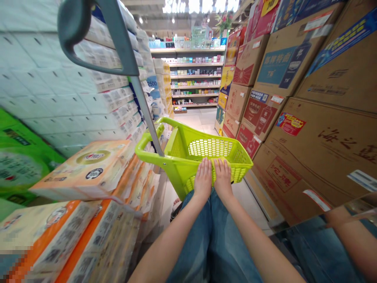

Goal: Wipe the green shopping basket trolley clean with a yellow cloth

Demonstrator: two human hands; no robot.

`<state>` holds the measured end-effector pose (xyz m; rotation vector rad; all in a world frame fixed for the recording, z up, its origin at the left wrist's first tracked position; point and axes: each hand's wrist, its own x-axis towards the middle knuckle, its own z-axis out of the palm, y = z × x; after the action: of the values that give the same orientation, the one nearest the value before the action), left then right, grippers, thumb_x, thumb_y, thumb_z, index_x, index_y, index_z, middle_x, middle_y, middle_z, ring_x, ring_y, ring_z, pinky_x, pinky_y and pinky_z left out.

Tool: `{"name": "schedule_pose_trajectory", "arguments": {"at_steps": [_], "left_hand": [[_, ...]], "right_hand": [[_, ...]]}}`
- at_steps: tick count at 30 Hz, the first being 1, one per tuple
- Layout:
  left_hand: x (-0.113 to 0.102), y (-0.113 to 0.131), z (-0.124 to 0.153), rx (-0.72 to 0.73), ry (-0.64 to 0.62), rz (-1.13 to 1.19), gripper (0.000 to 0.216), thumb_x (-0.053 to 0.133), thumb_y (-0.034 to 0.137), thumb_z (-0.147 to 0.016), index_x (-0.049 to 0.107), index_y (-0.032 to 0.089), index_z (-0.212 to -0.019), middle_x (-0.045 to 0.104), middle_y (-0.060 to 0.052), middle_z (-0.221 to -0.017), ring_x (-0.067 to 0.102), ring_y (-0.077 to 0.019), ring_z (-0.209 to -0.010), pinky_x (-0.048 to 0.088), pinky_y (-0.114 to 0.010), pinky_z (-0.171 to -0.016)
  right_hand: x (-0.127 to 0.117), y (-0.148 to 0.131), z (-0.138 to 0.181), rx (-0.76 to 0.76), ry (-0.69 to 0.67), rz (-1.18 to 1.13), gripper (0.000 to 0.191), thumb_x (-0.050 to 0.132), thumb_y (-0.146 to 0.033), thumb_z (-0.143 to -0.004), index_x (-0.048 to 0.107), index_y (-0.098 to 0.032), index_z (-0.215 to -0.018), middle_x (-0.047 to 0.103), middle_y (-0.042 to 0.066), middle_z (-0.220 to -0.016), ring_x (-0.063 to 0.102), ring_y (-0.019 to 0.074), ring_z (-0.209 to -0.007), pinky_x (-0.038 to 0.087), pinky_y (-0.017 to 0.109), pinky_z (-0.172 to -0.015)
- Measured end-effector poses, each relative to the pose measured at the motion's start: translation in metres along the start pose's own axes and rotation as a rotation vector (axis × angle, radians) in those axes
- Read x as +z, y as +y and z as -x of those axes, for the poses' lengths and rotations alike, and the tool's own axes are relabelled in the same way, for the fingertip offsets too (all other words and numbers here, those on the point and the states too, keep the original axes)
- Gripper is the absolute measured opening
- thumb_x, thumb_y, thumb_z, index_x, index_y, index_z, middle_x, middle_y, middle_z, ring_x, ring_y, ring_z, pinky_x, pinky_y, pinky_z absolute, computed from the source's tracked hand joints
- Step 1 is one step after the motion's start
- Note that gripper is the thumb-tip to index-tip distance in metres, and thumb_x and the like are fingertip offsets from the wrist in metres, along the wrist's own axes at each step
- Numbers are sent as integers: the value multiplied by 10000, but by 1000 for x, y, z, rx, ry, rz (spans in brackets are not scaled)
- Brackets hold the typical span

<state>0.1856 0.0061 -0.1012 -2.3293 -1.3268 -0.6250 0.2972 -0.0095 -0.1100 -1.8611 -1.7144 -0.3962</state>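
Observation:
A lime-green plastic shopping basket with pierced sides and a long grey pull handle stands in front of my knees. Its visible inside holds nothing. My left hand and my right hand lie side by side, palms down, against the basket's near side. Their fingers are stretched out, with the tips at its upper rim. I cannot tell how firmly they touch it. Neither hand wraps round anything. Beneath my forearms are my legs in blue jeans.
Stacked tissue packs line the left side, and cardboard cartons tower on the right. Ahead, a pale floor leads to shelves of small goods. A reflective panel stands at lower right.

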Motion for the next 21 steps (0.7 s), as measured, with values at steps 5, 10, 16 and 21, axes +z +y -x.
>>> {"name": "schedule_pose_trajectory", "arguments": {"at_steps": [5, 10, 16, 21], "left_hand": [[-2, -3, 1, 25, 3, -14, 656, 406, 114, -889, 300, 25, -1530, 331, -167, -1607, 249, -246, -1512, 275, -406, -1242], [-9, -4, 1, 29, -7, -9, 655, 408, 70, -869, 325, 11, -1517, 343, -169, -1601, 266, -253, -1505, 277, -384, -1240], [-8, -2, 0, 27, -11, -14, 661, 420, 56, -859, 330, -5, -1511, 352, -185, -1592, 293, -272, -1494, 295, -397, -1233], [-5, -3, 1, 20, 20, 10, 676, 427, 55, -847, 330, 18, -1516, 354, -171, -1595, 274, -250, -1503, 289, -387, -1235]], "right_hand": [[-4, 8, 0, -133, -6, -58, 704, 354, -15, -834, 363, -185, -1517, 456, 102, -1527, 277, 268, -1468, 285, 516, -1191], [-10, 79, 3, -121, 15, 5, 704, 370, -30, -839, 333, -204, -1520, 460, 111, -1501, 302, 276, -1453, 290, 517, -1186], [-13, 146, 5, 64, 40, 30, 708, 407, -33, -791, 394, -193, -1480, 492, 124, -1455, 361, 263, -1420, 333, 483, -1172], [-15, 112, 2, 203, 28, 73, 626, 365, -37, -822, 483, -138, -1428, 517, 139, -1459, 365, 307, -1415, 340, 506, -1153]]}}
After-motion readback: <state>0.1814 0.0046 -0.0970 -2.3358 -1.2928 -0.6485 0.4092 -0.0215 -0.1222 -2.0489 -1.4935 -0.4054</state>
